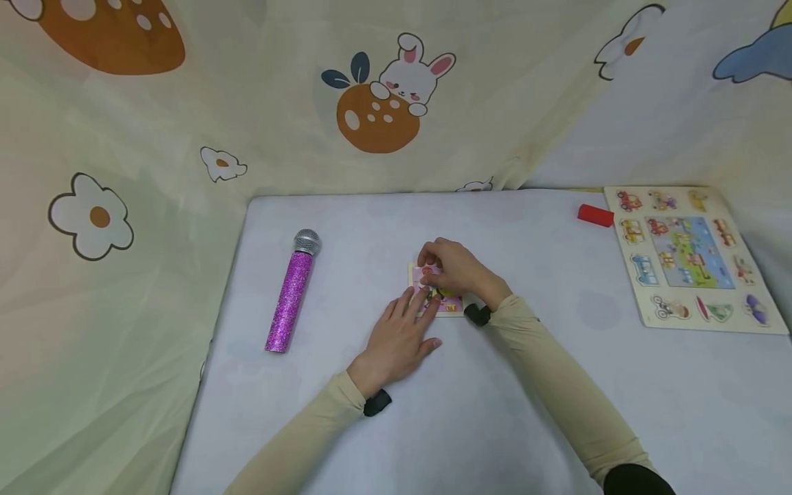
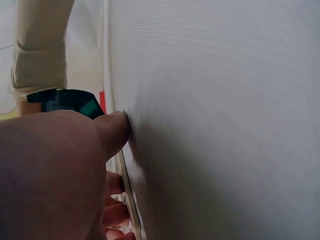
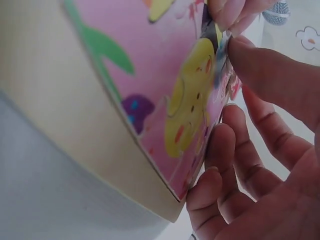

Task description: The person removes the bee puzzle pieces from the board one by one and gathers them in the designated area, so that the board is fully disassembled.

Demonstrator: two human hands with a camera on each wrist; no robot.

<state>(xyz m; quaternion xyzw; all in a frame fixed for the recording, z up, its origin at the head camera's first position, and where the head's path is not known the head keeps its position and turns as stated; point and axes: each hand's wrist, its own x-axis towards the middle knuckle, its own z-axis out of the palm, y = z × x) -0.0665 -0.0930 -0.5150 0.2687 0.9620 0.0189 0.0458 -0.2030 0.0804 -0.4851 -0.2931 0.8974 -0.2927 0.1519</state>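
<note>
A small jigsaw puzzle [image 1: 450, 304] with a pink picture and a pale border lies on the table, partly covered by both hands. In the right wrist view the puzzle [image 3: 160, 95] shows a yellow character, a green leaf and a purple shape. My left hand [image 1: 396, 344] rests its outstretched fingers on the near left part of it, thumb on the table. From the far right, my right hand [image 1: 454, 268] bends over the puzzle, thumb and index finger pinching a puzzle piece [image 3: 234, 86] at its surface. The fingers mostly hide that piece.
On the left lies a glittery purple microphone [image 1: 289, 295] with a silver head. A red block [image 1: 595, 215] touches a large cream picture board [image 1: 625, 265] at the far right. A patterned curtain [image 1: 266, 110] hangs behind the table [image 1: 334, 399].
</note>
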